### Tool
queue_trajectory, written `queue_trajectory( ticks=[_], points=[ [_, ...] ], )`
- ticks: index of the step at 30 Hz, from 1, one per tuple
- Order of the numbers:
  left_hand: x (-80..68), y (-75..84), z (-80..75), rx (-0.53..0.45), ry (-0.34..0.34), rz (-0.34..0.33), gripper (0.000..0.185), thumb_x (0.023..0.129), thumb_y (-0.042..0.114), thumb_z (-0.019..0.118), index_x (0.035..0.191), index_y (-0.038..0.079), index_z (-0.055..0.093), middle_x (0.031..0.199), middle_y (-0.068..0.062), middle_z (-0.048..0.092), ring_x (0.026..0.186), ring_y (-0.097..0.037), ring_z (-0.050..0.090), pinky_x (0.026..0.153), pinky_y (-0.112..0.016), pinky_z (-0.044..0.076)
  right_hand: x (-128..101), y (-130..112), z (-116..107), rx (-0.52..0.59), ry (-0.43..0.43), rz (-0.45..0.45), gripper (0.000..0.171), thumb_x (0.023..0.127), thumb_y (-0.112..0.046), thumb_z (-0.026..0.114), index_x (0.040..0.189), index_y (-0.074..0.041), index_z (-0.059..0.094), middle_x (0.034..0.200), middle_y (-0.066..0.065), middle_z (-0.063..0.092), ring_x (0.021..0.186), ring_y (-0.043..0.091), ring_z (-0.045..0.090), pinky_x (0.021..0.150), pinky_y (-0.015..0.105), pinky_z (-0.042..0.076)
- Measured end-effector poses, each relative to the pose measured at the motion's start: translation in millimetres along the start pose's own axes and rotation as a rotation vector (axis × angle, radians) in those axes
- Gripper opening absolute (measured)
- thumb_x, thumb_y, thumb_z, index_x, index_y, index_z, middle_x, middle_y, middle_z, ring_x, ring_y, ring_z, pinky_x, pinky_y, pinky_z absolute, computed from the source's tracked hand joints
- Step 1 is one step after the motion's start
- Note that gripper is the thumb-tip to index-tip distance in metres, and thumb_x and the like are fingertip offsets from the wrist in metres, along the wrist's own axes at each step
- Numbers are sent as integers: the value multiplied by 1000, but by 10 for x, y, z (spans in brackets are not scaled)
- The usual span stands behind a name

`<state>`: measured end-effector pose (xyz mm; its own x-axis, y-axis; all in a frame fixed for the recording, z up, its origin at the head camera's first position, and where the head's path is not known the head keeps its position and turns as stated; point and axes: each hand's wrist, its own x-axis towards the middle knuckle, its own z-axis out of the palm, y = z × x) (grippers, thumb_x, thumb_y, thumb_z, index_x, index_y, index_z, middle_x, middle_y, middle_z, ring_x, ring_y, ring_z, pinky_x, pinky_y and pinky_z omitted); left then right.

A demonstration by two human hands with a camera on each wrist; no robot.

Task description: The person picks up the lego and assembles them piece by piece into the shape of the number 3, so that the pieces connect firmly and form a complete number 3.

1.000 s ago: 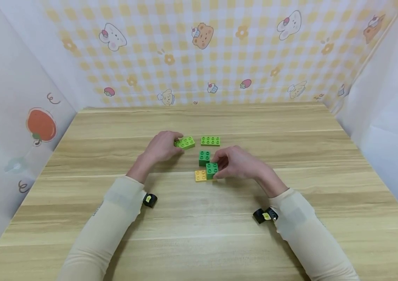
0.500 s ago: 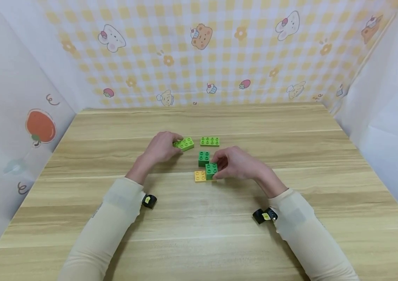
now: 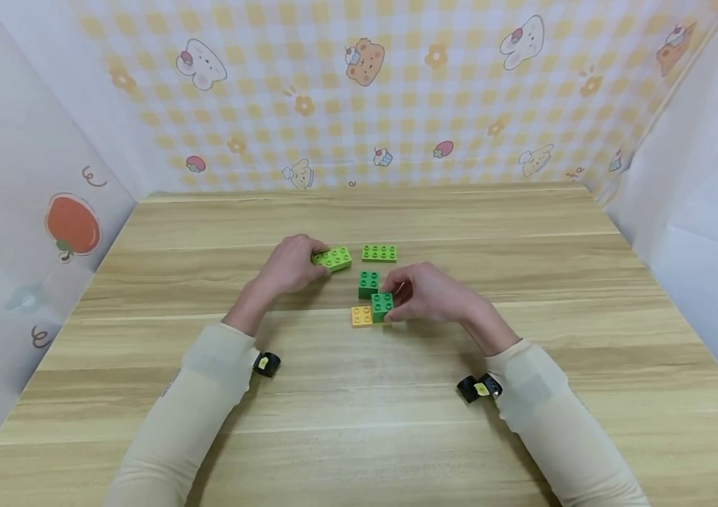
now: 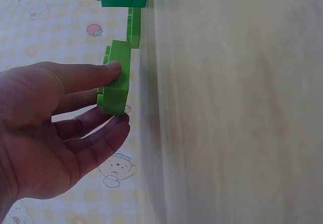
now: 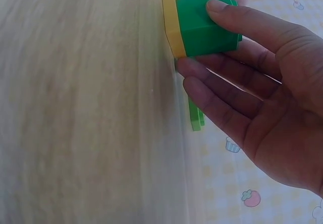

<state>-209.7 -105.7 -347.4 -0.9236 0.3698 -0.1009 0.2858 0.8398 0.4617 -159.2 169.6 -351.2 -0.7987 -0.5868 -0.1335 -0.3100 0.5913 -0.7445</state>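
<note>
From the head camera, the person's left hand (image 3: 292, 264) pinches a light green brick (image 3: 334, 258) that lies on the wooden table (image 3: 359, 422) near its middle. The right hand (image 3: 429, 292) holds a dark green block (image 3: 382, 307) seated on a flat yellow plate (image 3: 362, 316). A second dark green block (image 3: 368, 284) stands just behind it, and a flat light green plate (image 3: 379, 253) lies just beside the brick, apart from it.

In the left wrist view, the thumb and fingers (image 4: 93, 77) close narrowly on the light green brick (image 4: 116, 80), thumb on one long side and fingers under the other.

In the right wrist view, the fingers (image 5: 237, 24) curl over the dark green block (image 5: 207, 27), which sits tight on the yellow plate (image 5: 171, 27).

These look like hard plastic pieces: light, stiff, smooth and somewhat slippery, unlikely to break. The flat side walls seem the best places to grip, leaving the studs free.
</note>
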Motion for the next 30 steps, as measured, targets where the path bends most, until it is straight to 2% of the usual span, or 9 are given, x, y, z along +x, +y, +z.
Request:
queue_trajectory(
  ticks=[10,18,30],
  points=[
    [-105,104,-73,-37,38,10,47,93,14,77,138,5,69,127,-16,70,110,-30,63,99,-46,50,3,45,6,45,-7,12,31,83,-12,90,110,-7,75,100,4,76,92,15,71,85,32,60],
    [-208,252,-129,-71,50,81,47,90,12,80,135,3,70,122,-16,72,107,-30,67,95,-44,53,28,81,9,75,-12,-3,29,83,-10,90,107,-6,75,97,4,75,89,15,70,84,33,60],
    [-358,421,-137,-108,10,169,45,91,12,80,135,3,71,119,-13,72,109,-32,67,92,-41,54,35,90,5,94,-32,-1,27,84,-10,89,106,-6,75,96,5,75,89,16,70,83,33,60]
  ],
)
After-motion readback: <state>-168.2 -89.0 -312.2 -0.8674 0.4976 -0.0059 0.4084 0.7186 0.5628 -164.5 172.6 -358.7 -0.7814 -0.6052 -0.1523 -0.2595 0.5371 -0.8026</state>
